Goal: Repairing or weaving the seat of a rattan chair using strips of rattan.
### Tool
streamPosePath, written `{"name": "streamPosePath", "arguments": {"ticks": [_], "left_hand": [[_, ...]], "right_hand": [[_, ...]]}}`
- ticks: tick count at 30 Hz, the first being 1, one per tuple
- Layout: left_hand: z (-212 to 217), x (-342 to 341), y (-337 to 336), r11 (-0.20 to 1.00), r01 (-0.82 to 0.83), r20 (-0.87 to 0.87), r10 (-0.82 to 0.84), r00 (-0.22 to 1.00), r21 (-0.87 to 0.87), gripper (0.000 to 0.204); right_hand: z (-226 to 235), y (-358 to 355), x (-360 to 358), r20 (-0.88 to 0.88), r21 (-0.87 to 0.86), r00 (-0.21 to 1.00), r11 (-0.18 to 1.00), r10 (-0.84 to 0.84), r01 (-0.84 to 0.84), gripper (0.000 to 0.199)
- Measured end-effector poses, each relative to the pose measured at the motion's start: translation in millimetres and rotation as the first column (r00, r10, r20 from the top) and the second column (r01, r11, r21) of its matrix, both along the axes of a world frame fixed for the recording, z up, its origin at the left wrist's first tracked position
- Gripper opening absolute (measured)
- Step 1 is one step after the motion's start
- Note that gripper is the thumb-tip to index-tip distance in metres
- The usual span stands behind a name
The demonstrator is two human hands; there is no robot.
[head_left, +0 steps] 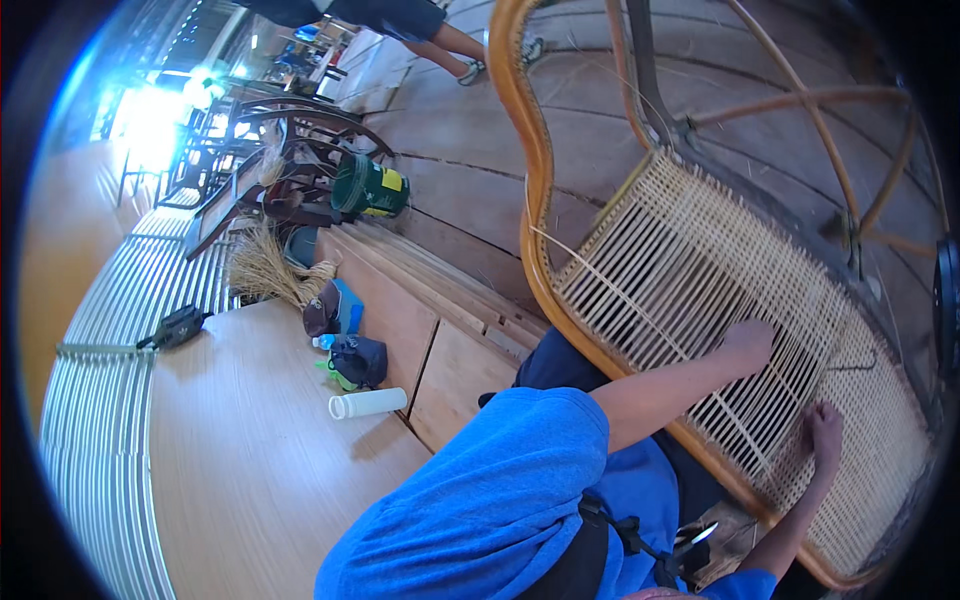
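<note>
A chair frame (540, 215) of honey-coloured curved wood lies tilted across my lap, with a woven cane panel (670, 230) stretched inside it. Toward the far and right parts the weave is dense; nearer me, long parallel strands leave dark gaps. My left hand (750, 347) rests on the middle of the panel, its fingers curled down and mostly hidden. Lower right, my right hand (824, 428) is closed in a pinch at the edge of the dense weave; what it grips is too small to see. One loose cane strand (580, 255) crosses the panel's left end.
On my left stands a wooden bench top (270, 400) with a white cylinder (368, 403), a dark pouch (358, 360) and a cap (322, 308). Beyond are a cane bundle (265, 265), a green bucket (370, 187) and stacked dark chair frames (300, 130). Another person's legs (450, 48) show at the top.
</note>
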State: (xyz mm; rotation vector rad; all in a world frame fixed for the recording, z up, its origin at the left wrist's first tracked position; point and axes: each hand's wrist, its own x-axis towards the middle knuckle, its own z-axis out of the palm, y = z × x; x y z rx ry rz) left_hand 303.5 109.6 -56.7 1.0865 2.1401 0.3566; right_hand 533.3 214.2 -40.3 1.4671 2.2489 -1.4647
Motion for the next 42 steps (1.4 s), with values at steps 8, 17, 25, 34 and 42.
{"name": "streamPosePath", "arguments": {"ticks": [8,17,25,34,42], "left_hand": [[4,-16,5,0.998,-0.037,0.159,0.045,0.986,-0.054,0.02],[0,-49,24,0.999,0.035,0.288,-0.043,0.957,0.033,0.026],[-2,-42,39,0.997,0.043,0.316,-0.061,0.947,0.062,0.018],[10,-25,44,0.999,0.005,0.148,-0.001,0.989,-0.032,0.017],[8,-38,42,0.941,0.229,0.07,-0.253,0.965,0.25,0.016]], "right_hand": [[15,-5,-4,-0.021,-0.242,0.976,0.948,-0.218,0.206,0.013],[1,35,-21,-0.006,-0.171,0.999,0.984,-0.044,0.042,0.01],[23,47,-21,0.095,-0.317,0.977,0.924,-0.191,0.212,0.01],[24,53,-20,0.018,-0.291,0.987,0.944,-0.158,0.156,0.012],[14,50,-22,0.054,0.079,0.998,0.996,-0.035,0.03,0.018]]}}
